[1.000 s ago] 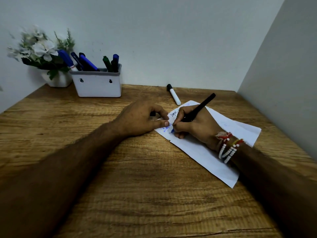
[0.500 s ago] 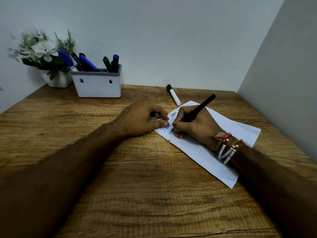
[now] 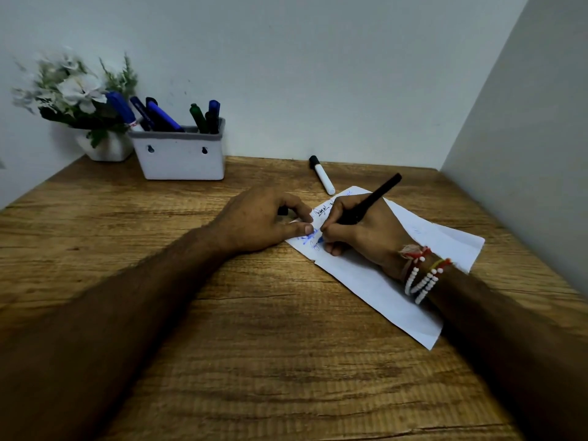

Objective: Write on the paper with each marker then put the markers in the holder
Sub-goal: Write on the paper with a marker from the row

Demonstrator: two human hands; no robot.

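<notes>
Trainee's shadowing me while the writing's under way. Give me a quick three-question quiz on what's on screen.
1. True or false: the right hand holds a marker with its tip on the paper.
2. The white marker lies: A) in the holder; B) on the table; C) under the left hand.
3. Fill in: the marks at the held marker's tip are ____ in colour.

Key: 1 true; 2 B; 3 blue.
</notes>
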